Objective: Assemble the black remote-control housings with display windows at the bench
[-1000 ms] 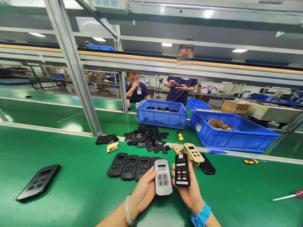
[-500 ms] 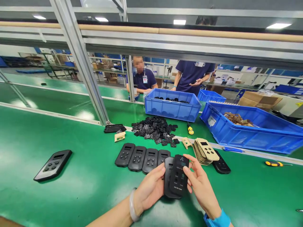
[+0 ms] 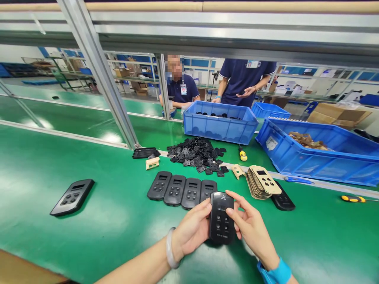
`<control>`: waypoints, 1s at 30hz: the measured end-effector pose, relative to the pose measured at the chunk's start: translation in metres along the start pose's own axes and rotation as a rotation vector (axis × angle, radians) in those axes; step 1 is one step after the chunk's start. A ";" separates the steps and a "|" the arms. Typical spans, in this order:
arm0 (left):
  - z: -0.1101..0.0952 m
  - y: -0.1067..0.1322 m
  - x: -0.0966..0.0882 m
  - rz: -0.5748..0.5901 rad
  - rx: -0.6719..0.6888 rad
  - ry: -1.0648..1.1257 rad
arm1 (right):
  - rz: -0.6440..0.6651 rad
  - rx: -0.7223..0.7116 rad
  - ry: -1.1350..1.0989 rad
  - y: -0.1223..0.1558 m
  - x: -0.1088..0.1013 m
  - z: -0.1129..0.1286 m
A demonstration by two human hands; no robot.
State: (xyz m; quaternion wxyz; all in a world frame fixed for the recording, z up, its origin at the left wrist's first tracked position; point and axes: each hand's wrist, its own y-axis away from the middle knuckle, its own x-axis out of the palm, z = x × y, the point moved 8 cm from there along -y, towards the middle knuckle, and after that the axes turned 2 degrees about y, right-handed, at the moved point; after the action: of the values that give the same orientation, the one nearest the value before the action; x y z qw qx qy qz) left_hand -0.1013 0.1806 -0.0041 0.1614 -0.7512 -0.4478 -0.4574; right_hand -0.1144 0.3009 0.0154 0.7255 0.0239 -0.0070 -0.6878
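A black remote housing (image 3: pixel 221 217) with a dark faceplate pressed flat on its front sits between both hands above the green belt. My left hand (image 3: pixel 192 230) grips its left edge, fingers curled round it. On the other edge my right hand (image 3: pixel 251 228) pinches it with thumb and fingertips. Just beyond lies a row of several black housings (image 3: pixel 181 190). To the right stands a stack of tan faceplate sheets (image 3: pixel 263 181).
A lone black housing (image 3: pixel 72 196) lies far left on the green belt (image 3: pixel 97 232). A heap of small black parts (image 3: pixel 197 156), two blue bins (image 3: pixel 218 127) (image 3: pixel 316 157), yellow-handled screwdrivers (image 3: pixel 352 198) and a slanted metal post (image 3: pixel 97 75) stand beyond. Two people work across the line.
The faceplate in my right hand was turned over and laid onto the housing held in my left; both hands now hold them together. The view tilted down.
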 end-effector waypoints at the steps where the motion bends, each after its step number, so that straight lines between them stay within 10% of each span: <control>1: 0.000 0.000 -0.001 -0.006 -0.001 -0.003 | -0.004 0.000 0.005 0.000 0.000 0.000; 30: -0.008 0.005 0.005 0.017 0.061 -0.406 | 0.001 -0.020 0.135 0.001 0.004 -0.009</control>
State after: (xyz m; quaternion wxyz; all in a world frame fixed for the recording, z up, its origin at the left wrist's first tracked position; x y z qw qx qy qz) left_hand -0.1001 0.1755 0.0053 0.0943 -0.8264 -0.4785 -0.2814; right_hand -0.1126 0.2973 0.0062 0.7249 0.0632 0.0489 -0.6842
